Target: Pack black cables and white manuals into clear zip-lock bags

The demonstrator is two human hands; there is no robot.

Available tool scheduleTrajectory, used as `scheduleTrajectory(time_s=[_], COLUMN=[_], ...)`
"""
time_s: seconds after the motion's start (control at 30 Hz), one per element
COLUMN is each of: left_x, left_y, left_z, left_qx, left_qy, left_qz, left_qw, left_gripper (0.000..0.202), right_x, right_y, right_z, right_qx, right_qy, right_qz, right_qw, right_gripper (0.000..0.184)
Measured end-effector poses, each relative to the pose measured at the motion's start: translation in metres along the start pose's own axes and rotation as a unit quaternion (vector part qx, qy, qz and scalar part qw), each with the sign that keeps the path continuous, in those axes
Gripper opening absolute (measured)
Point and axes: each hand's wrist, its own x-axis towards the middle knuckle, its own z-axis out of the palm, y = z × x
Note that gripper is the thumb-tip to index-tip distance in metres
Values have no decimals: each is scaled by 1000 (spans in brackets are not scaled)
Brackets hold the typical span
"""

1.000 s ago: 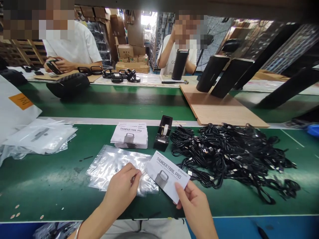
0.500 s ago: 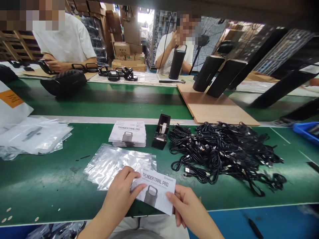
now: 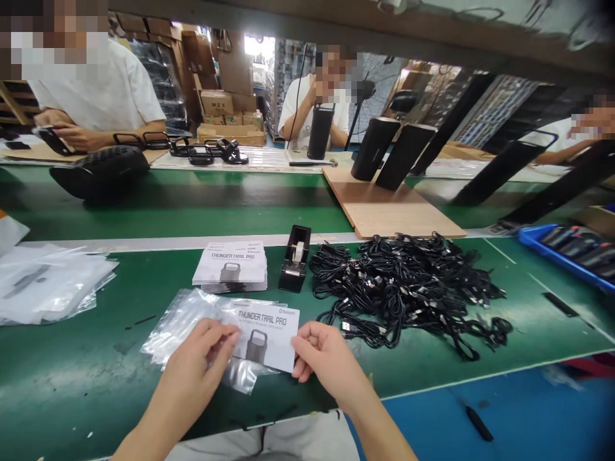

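Note:
My right hand [image 3: 323,349] pinches the right edge of a white "Thunder Trail Pro" booklet [image 3: 266,330], which lies over a pile of clear plastic bags [image 3: 187,320]. The fingers of my left hand [image 3: 199,358] are closed on the top bag at the booklet's left end. Behind them a stack of the same booklets [image 3: 230,266] rests on the green mat [image 3: 96,371]. A black tape dispenser [image 3: 294,267] stands to the right of the stack. A heap of coiled black cables [image 3: 403,288] spreads further right.
More clear bags [image 3: 43,285] lie at the left. A wooden board [image 3: 389,205] with black cylinder speakers [image 3: 372,148] sits on the far belt. A blue tray [image 3: 567,253] is at the right. Three people work across the line.
My right hand has brought the booklet left and down onto the bag pile, turning it level. My left hand has stayed on the top bag. The view has shifted rightward.

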Motion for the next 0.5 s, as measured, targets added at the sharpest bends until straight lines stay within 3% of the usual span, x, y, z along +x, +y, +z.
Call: scheduleTrajectory(time_s=[0.13, 0.33, 0.5], left_x=[1, -1, 3], left_y=[-3, 8, -3], left_z=[-4, -6, 0], left_qx=[-23, -25, -16], left_qy=[-1, 68, 14], left_qz=[-21, 96, 73], left_qw=[1000, 993, 997], left_gripper=[25, 14, 19], right_x=[-1, -8, -7], right_y=[1, 2, 9], right_z=[-15, -40, -45], right_qx=[-45, -60, -42], right_qy=[-21, -30, -11], right_qz=[11, 9, 13], right_qw=[999, 998, 999], right_gripper=[23, 22, 27])
